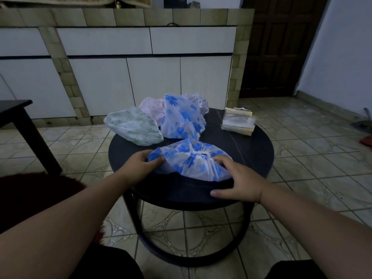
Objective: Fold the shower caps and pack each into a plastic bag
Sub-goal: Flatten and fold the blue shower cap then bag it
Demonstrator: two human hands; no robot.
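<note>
A blue-flowered shower cap lies on the round black table, its gathered elastic opening facing up. My left hand pinches its left edge between thumb and fingers. My right hand lies flat on its right side, fingers pressing the cap, thumb stretched along the table. Behind it stand a second blue-flowered cap, a green-patterned cap, a pink cap and a purple-dotted cap. A stack of clear plastic bags sits at the table's right rear.
A dark side table stands at the left. White cabinets with a tiled frame run behind the table. A dark wooden door is at the back right. Tiled floor surrounds the table.
</note>
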